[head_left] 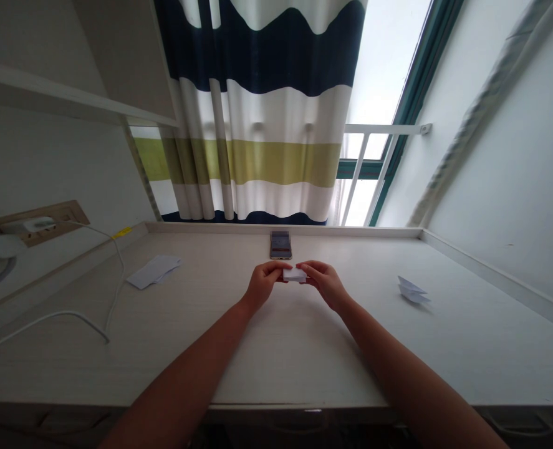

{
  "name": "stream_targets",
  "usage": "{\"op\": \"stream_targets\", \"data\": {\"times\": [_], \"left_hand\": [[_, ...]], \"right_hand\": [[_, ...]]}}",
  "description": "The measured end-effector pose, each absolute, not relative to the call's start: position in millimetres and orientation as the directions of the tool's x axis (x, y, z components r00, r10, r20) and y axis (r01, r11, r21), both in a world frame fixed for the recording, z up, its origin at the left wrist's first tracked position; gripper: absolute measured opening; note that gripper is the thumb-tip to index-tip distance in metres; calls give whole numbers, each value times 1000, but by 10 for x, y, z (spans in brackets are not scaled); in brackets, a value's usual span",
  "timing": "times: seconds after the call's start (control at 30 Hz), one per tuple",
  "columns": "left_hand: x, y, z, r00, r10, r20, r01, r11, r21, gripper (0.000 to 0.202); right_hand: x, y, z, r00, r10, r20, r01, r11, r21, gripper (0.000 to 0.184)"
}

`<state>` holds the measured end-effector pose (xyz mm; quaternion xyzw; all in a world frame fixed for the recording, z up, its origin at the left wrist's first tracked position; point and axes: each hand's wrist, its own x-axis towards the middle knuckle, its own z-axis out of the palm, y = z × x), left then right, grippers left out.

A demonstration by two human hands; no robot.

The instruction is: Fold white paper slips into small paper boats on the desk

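White folded paper (pixel 295 275), a small flat block, is pinched between left hand (pixel 263 284) and right hand (pixel 325 285).

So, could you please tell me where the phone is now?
In the head view, the phone lies at the desk's far edge, just beyond the white paper between the left hand and right hand.

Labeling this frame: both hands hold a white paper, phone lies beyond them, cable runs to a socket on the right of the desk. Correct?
No: the socket is on the left of the desk, not the right, as the head view shows. The rest stands: left hand and right hand hold the white paper, phone beyond them, cable to the socket.
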<state>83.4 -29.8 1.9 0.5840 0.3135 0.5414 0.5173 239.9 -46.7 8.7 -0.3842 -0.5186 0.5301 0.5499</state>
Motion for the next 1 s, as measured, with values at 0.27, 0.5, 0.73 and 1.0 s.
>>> {"op": "stream_targets", "data": {"times": [0.27,0.5,0.73,1.0], "left_hand": [[827,-276,-23,267,913,309,-77,-300,951,27],[845,-225,-77,263,924,277,16,-291,957,24],[851,-219,-81,254,938,238,-4,-245,970,22],[839,-208,-113,294,912,285,90,-323,942,22]], "right_hand": [[2373,-447,48,-99,967,235,-35,233,-972,27],[2343,-458,39,-68,970,234,-28,233,-972,34],[2340,-433,22,-15,992,121,-81,120,-989,21],[2325,-439,14,-36,992,118,-109,114,-987,21]]}}
